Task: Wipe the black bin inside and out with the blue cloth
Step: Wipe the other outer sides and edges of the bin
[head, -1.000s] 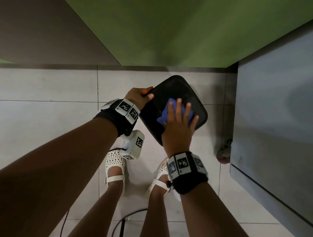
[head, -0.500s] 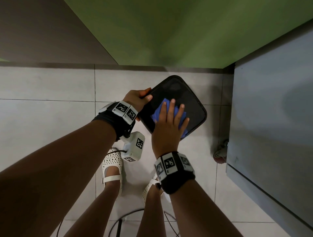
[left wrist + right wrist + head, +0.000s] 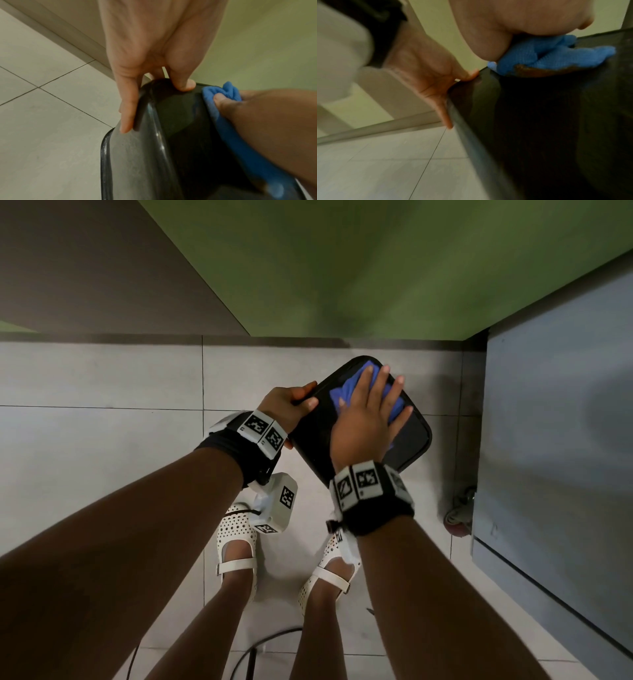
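Fingers of the right hand lie straight and spread, pressing the blue cloth flat against the upturned face of the black bin. Cloth sits toward the far end of that face, bunched into folds past the fingertips — the right wrist view shows the folds reaching the bin's edge. Left hand grips the bin's near-left corner: thumb curled onto the dark face, the other fingers running along the outer side — confirmed in the left wrist view, where one finger lies straight along the rim. Bin is held off the tiled floor, tilted, in front of the person's knees and above their white sandals. Green wall behind it; a grey cabinet stands to the right, with a castor wheel at its foot. Black cable lies on the floor between the feet.
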`<action>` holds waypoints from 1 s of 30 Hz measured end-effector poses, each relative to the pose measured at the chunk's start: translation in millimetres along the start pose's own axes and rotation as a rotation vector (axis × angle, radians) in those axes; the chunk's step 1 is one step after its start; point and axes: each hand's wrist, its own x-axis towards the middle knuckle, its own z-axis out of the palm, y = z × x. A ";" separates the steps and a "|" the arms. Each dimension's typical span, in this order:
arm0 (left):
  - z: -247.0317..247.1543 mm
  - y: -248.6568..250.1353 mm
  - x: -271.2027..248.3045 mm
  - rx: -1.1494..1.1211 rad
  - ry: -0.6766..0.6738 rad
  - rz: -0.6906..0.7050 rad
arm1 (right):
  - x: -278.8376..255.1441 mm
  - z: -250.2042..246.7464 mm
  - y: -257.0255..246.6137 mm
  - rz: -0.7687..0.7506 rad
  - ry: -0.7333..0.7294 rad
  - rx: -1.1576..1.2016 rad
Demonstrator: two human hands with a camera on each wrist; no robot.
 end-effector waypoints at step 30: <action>4.3 -14.7 -0.9 -0.093 0.067 0.009 | 52.4 -49.4 14.6 0.127 -0.136 0.224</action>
